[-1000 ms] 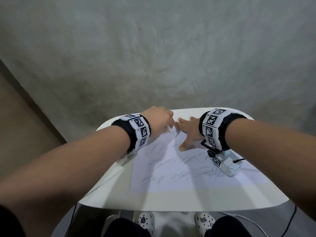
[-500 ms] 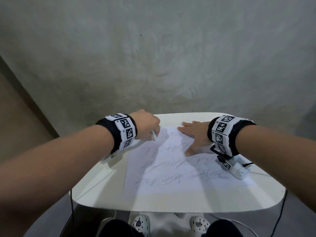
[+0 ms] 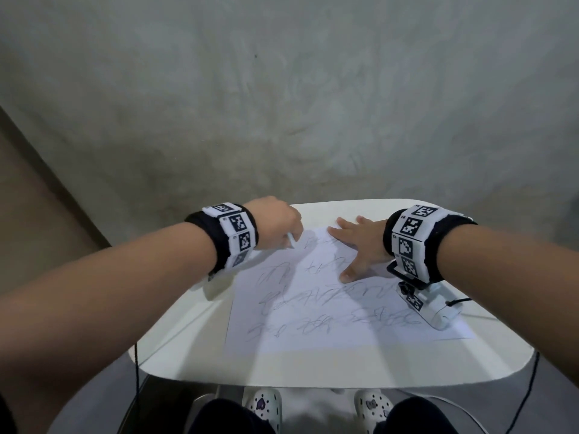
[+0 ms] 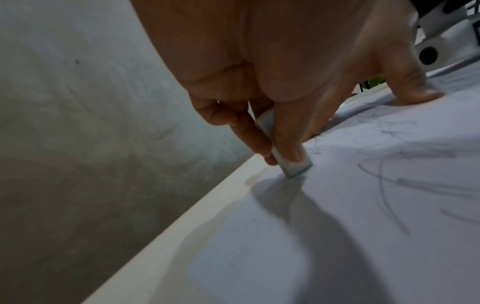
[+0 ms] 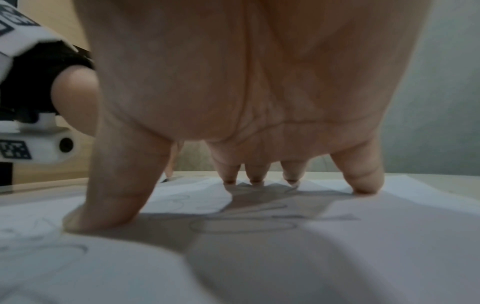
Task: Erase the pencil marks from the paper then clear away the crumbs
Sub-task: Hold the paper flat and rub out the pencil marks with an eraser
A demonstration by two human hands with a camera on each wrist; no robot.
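A white sheet of paper (image 3: 329, 311) covered in grey pencil scribbles lies on a small white table (image 3: 188, 349). My left hand (image 3: 279, 223) pinches a white eraser (image 4: 288, 158) between thumb and fingers, its lower end pressed on the paper near the far left corner. The eraser's tip (image 3: 72, 244) barely shows in the head view. My right hand (image 3: 357, 242) lies spread and flat on the paper's far part, fingertips (image 5: 255, 176) and thumb (image 5: 103, 209) pressing it down. Pencil marks (image 4: 405, 181) run to the right of the eraser.
The table stands against a grey concrete wall (image 3: 282, 104), its edges close on all sides. Cables (image 3: 136, 364) hang off the left and right edges. My shoes (image 3: 263, 405) show below the front edge. The wrist camera (image 3: 435, 308) rests on the paper's right side.
My left hand has slid the eraser leftward along the paper's far edge, away from the right hand. The right hand stays pressed flat. The head view shifted slightly.
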